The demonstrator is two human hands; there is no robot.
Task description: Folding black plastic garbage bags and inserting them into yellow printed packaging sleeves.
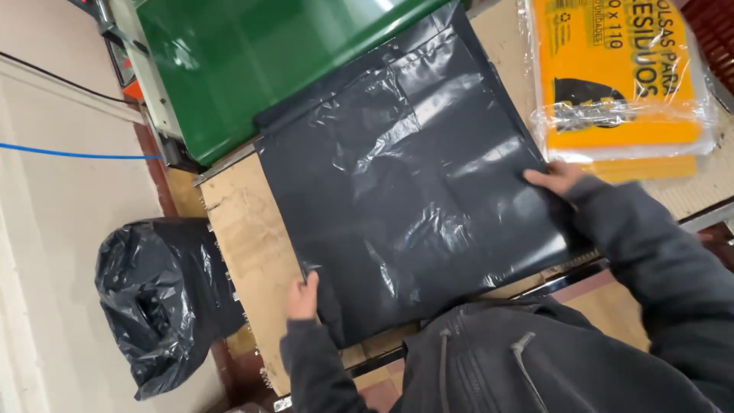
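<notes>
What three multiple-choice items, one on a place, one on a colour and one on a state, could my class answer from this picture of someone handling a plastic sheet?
1. Where is the bulging black bag?
A. On the floor, left of the table
B. On the green surface
C. On the yellow pack

2. What colour is the wrapped pack at top right?
A. Blue
B. Yellow-orange
C. White

3. How does the black plastic sheet lie?
A. Rolled up
B. Spread flat on the table
C. Hanging

Answers: 1 A, it sits beside the table's left edge. 2 B, its printed face is yellow-orange. 3 B, the left hand and right hand rest on its edges.
</notes>
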